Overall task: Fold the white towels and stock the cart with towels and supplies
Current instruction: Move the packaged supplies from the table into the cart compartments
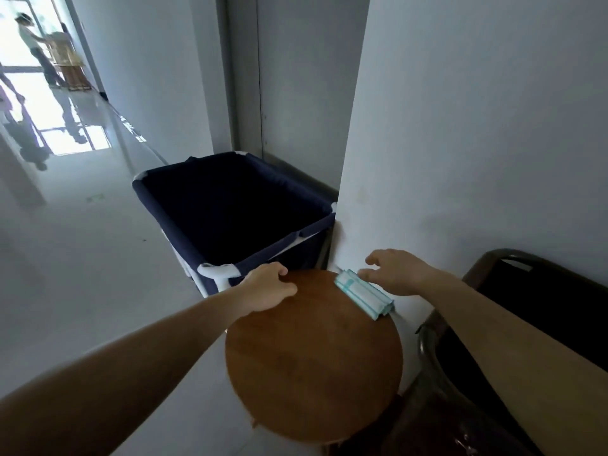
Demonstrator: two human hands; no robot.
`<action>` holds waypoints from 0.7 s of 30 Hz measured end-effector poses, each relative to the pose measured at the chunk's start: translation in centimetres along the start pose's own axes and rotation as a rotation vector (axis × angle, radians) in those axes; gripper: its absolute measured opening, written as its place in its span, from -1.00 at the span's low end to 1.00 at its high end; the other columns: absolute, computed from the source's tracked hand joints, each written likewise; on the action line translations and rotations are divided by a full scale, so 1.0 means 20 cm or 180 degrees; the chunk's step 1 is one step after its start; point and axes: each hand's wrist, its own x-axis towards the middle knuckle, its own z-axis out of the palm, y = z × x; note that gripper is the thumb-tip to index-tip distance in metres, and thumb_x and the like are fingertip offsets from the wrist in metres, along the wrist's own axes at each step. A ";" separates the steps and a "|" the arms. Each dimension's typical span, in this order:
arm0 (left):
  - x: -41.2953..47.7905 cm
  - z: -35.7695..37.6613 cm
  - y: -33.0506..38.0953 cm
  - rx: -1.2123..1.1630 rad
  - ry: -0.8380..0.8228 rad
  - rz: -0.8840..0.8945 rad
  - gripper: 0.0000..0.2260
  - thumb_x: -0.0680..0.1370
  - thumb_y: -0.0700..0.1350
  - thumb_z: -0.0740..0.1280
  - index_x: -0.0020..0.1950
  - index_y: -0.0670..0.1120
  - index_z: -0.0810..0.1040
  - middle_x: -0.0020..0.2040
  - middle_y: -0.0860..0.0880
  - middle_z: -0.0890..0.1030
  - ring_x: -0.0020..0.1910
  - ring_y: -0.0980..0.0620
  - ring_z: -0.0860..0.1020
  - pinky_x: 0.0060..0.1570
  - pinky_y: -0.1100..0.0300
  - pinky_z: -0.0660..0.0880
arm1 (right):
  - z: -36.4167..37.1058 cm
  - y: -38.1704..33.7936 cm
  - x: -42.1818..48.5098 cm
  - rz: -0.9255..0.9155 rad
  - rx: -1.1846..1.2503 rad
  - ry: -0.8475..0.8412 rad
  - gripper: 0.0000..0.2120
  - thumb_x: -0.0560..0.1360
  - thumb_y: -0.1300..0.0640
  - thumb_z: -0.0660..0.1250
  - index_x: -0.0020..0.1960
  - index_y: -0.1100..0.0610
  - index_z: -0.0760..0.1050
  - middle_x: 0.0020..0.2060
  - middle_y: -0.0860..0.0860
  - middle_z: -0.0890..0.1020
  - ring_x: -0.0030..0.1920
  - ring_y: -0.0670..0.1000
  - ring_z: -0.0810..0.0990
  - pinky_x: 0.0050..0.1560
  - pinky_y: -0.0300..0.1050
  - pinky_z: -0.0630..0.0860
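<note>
Seen from above, a round wooden worktop (pixel 312 357) at the centre, bare but for one item.

At its 1 o'clock edge, hard against the white wall (pixel 460 143): a small stack of slim teal-and-white packets (pixel 363 296), lying flat, long side running from 10 to 4 o'clock, one end overhanging the rim.

Left hand (pixel 269 287) at the worktop's 11 o'clock edge, fingers curled over the rim and gripping it, forearm stretched in from 8 o'clock.

Right hand (pixel 398 273) just past the packets at 1 o'clock, fingers spread and relaxed, holding nothing; one fingertip at the far end of the stack, contact too close to call.

Beyond the worktop at 12 o'clock, just beside the left hand: the cart (pixel 230 209), a navy fabric bin on a white tube frame, its inside dark, contents impossible to make out, its right side against the wall's corner.

At 3 o'clock, a dark chair (pixel 526 307) against the wall.

Glossy pale floor (pixel 82 258) to 9 o'clock; far off at 10 o'clock, people (pixel 49 51) in a bright corridor end.
</note>
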 end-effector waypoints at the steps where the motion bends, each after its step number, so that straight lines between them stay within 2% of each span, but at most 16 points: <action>1: 0.07 -0.02 0.01 -0.0003 0.0010 -0.0020 -0.46 0.55 0.06 0.33 0.51 0.01 0.33 0.41 -0.02 0.41 0.12 0.09 0.46 0.13 0.17 0.44 | -0.01 0.02 0.08 -0.0006 -0.0056 -0.0116 -0.43 0.62 -0.23 0.16 0.49 0.08 0.32 0.46 0.03 0.40 0.42 0.08 0.39 0.42 0.02 0.33; 7: 0.49 0.00 0.01 -0.0108 -0.0265 -0.0020 -0.47 0.57 0.06 0.32 0.52 0.01 0.32 0.37 0.01 0.45 0.16 0.08 0.48 0.10 0.20 0.39 | -0.05 0.10 0.47 0.0173 -0.0086 -0.0334 -0.47 0.63 -0.17 0.18 0.43 0.16 0.41 0.37 0.09 0.50 0.31 0.10 0.48 0.32 0.02 0.41; 11: 0.81 0.08 -0.06 0.0166 -0.0480 0.0056 -0.46 0.57 0.11 0.30 0.53 0.02 0.29 0.44 0.00 0.40 0.33 -0.03 0.45 0.26 0.07 0.44 | 0.00 0.15 0.73 0.0449 0.0010 -0.0455 -0.46 0.63 -0.16 0.18 0.48 0.15 0.33 0.43 0.09 0.42 0.37 0.12 0.42 0.36 0.03 0.38; 14: 1.06 0.15 -0.14 0.0511 -0.0702 0.0230 -0.46 0.59 0.09 0.29 0.54 0.01 0.28 0.46 -0.04 0.38 0.36 -0.08 0.43 0.30 0.00 0.45 | 0.09 0.16 0.91 0.0774 0.0133 -0.0486 -0.45 0.60 -0.15 0.22 0.49 0.12 0.32 0.44 0.10 0.40 0.37 0.13 0.42 0.34 0.03 0.39; 17: 1.28 0.20 -0.22 0.0781 -0.0988 0.0342 -0.48 0.60 0.09 0.28 0.53 -0.04 0.31 0.46 -0.08 0.38 0.39 -0.13 0.41 0.32 -0.02 0.43 | 0.23 0.16 1.10 0.1187 0.0402 -0.0512 -0.48 0.58 -0.13 0.25 0.43 0.14 0.38 0.37 0.12 0.47 0.29 0.14 0.49 0.28 0.01 0.45; 19: 1.42 0.24 -0.27 0.0878 -0.1153 0.0354 -0.49 0.60 0.09 0.28 0.51 -0.05 0.33 0.44 -0.10 0.42 0.36 -0.14 0.44 0.30 -0.02 0.45 | 0.34 0.15 1.19 0.1413 0.0544 -0.0581 -0.50 0.56 -0.12 0.27 0.40 0.14 0.41 0.33 0.13 0.51 0.24 0.14 0.53 0.24 -0.02 0.49; 21: 1.56 0.29 -0.32 0.0929 -0.1297 0.0388 -0.53 0.61 0.07 0.28 0.47 -0.08 0.37 0.39 -0.10 0.46 0.31 -0.13 0.49 0.25 0.00 0.48 | 0.48 0.14 1.25 0.1577 0.0714 -0.0622 -0.48 0.57 -0.13 0.26 0.41 0.15 0.41 0.35 0.15 0.49 0.28 0.16 0.51 0.24 -0.07 0.48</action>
